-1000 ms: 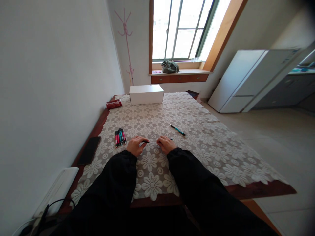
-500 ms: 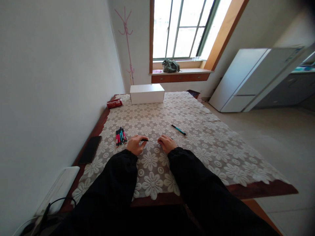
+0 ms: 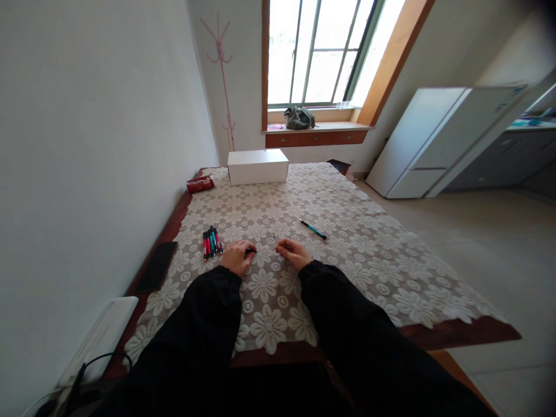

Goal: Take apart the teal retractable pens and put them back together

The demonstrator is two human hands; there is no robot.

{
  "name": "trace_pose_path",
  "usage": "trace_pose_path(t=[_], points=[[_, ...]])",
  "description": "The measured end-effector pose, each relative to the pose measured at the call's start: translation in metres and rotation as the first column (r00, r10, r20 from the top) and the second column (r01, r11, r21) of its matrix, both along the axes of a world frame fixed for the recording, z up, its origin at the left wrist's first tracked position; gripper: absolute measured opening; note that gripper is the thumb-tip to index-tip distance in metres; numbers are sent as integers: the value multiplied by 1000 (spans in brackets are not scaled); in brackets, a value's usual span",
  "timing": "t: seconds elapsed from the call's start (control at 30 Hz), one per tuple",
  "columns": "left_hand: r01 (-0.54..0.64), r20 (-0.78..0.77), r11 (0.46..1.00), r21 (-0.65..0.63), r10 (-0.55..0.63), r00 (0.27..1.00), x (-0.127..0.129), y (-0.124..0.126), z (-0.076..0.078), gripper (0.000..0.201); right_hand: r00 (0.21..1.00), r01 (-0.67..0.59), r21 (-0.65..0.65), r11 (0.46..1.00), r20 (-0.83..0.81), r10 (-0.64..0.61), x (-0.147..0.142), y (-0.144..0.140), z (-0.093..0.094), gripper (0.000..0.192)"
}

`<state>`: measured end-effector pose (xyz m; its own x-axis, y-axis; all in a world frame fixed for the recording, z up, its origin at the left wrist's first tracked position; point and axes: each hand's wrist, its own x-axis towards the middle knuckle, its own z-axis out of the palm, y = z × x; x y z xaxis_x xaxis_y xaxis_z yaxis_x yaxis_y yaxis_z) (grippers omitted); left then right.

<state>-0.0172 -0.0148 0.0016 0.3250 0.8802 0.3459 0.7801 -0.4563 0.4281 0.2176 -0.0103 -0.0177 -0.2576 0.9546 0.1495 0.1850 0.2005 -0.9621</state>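
Observation:
My left hand (image 3: 236, 258) rests low over the lace cloth, its fingers closed around a black pen barrel (image 3: 251, 251) whose dark end sticks out to the right. Across a small gap, my right hand (image 3: 293, 253) pinches a thin pen refill (image 3: 274, 237) that points up and away; most of it is hidden by the fingers. Just left of my left hand lies a row of several red, teal and black pens (image 3: 212, 242). A teal and black pen (image 3: 313, 229) lies alone beyond my right hand.
A black phone (image 3: 157, 266) and a white power strip (image 3: 102, 336) with cables line the table's left edge by the wall. Farther back are a red packet (image 3: 200, 184) and a white box (image 3: 258, 168). The patterned tablecloth (image 3: 347, 255) covers the table.
The refill and the barrel, in line between my hands before, are now apart. My right hand has turned so the refill points upward; my left hand has shifted slightly left.

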Motion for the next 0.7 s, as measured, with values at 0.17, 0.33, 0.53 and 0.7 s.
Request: trace_pose_path(t=[0.17, 0.33, 0.53, 0.7], points=[[13, 53, 1000, 6, -13, 999, 0, 0, 2, 17, 1000, -16, 20, 1000, 2, 16, -4, -1, -4, 34], [73, 147, 996, 56, -81, 986, 2, -2, 6, 19, 965, -26, 233, 972, 260, -37, -3, -4, -2, 18], [157, 166, 985, 72, -167, 972, 4, -4, 10, 26, 850, -166, 399, 902, 521, -75, -1, -7, 6, 9], [227, 145, 971, 69, -235, 961, 5, -4, 10, 14, 801, -244, 408, 880, 596, -55, -1, -9, 8, 8]])
